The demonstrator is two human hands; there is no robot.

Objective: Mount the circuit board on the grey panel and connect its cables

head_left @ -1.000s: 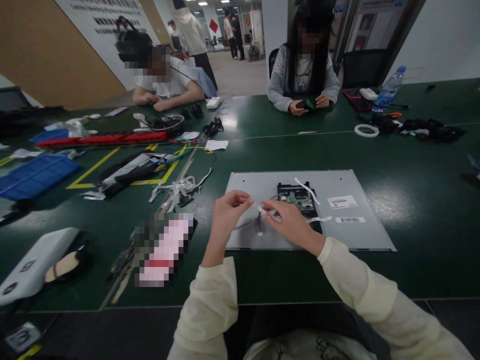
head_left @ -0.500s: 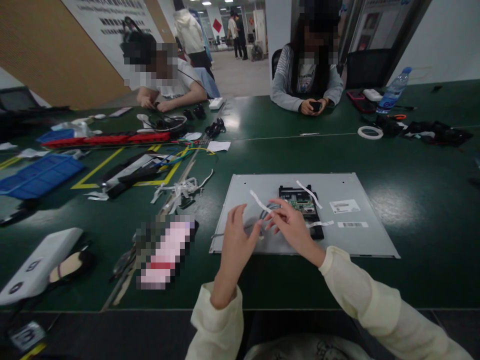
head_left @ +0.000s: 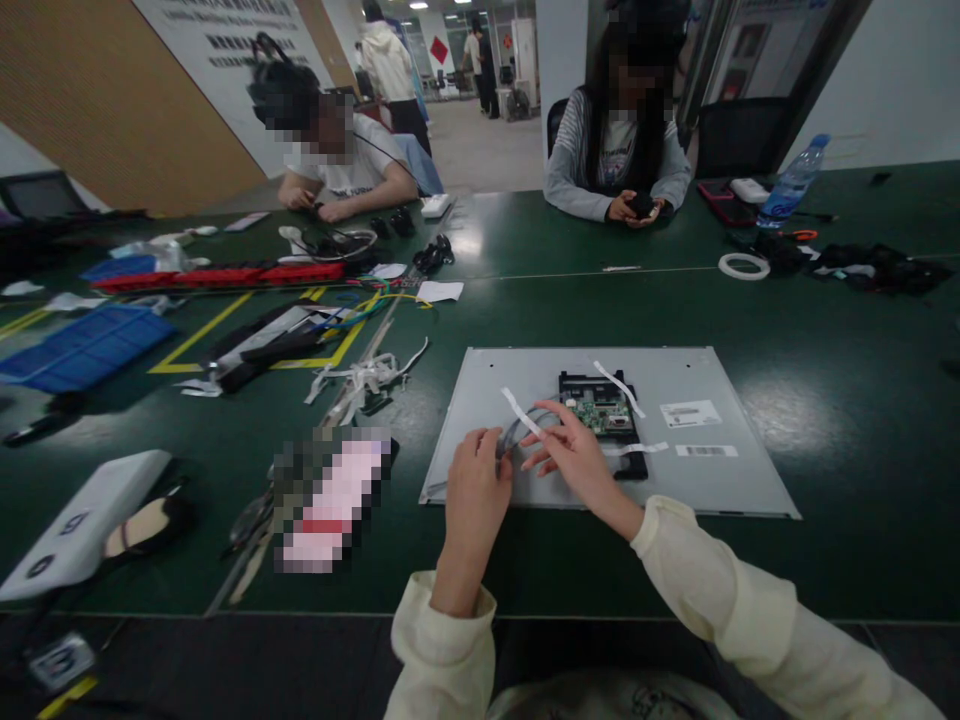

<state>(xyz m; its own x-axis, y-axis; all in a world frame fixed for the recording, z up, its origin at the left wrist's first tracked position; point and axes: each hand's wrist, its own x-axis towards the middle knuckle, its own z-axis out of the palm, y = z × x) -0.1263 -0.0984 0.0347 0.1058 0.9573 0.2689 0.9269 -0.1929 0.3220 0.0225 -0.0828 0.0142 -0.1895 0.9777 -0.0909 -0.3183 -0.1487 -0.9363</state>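
Observation:
A flat grey metal panel [head_left: 720, 400] lies on the table before me, with labels on its right part. A black plastic bracket [head_left: 639, 465] holding a green circuit board [head_left: 596, 415] rests on it. Thin grey cable [head_left: 514, 432] loops from the board toward the left. My left hand [head_left: 478, 490] is closed, its thumb and fingers pinching the cable. Beside it, my right hand [head_left: 577, 458] has a white tape strip [head_left: 519, 410] at its fingertips, its far end sticking up over the cable. Other tape strips [head_left: 619, 388] lie across the bracket.
Left of the panel are a pink phone [head_left: 337, 505], crumpled white strips [head_left: 367, 380], a white power bank [head_left: 86, 525] and a blue tray [head_left: 86, 345]. Across the table sit two people. A tape roll [head_left: 744, 266] and a water bottle [head_left: 793, 182] stand far right.
My left hand's thumb and fingers have closed together on the cable. My right hand has shifted slightly down and left, the tape strip still at its fingers.

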